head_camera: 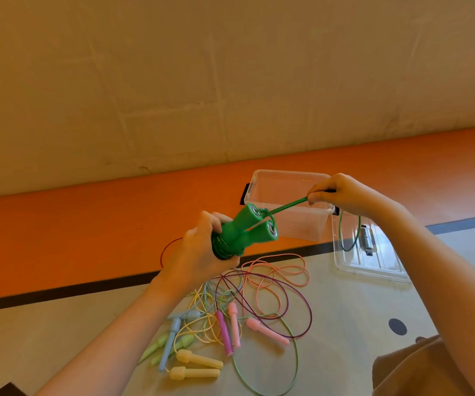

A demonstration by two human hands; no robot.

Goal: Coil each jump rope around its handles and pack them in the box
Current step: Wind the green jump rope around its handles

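Note:
My left hand [202,247] grips two dark green jump rope handles [245,230] held side by side, with green cord wound round their lower part. My right hand [342,192] pinches the taut green cord [287,204] that runs from the handle tops; the slack hangs below my wrist in a loop [350,235]. The clear plastic box [287,218] stands on the floor behind the hands. Below them lies a tangle of loose ropes: pink handles [267,331], magenta handle [224,332], yellow handles [199,360], blue handle [169,347] and pale green handles [156,345].
The box's clear lid [373,264] lies flat to the right of the box. An orange floor band [87,230] and a black line [59,290] run across behind. A brown cloth [407,370] shows at the lower right.

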